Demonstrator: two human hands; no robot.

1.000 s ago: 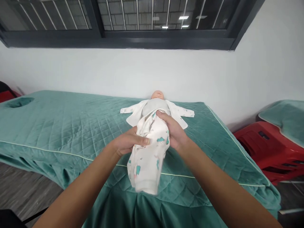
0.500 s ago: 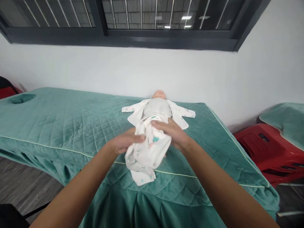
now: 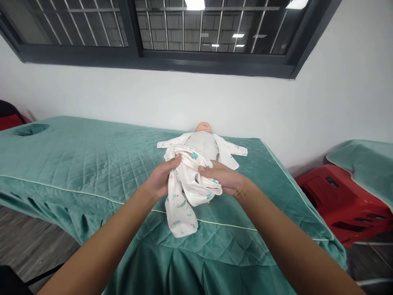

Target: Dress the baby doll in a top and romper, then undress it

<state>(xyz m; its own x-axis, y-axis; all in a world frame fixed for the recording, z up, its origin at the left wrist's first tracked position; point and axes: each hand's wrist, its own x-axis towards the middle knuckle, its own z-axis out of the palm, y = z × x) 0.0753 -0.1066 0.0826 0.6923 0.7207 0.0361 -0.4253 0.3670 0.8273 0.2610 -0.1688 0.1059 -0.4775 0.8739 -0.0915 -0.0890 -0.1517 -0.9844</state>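
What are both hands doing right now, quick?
Left hand: closed, thumb on top, holding the white patterned cloth.
Right hand: closed, holding the same cloth's other side.

- garment: white w/ green & other small prints, bunched at top, one long part hanging down, before doll
- doll: on back, grey torso, white jacket open
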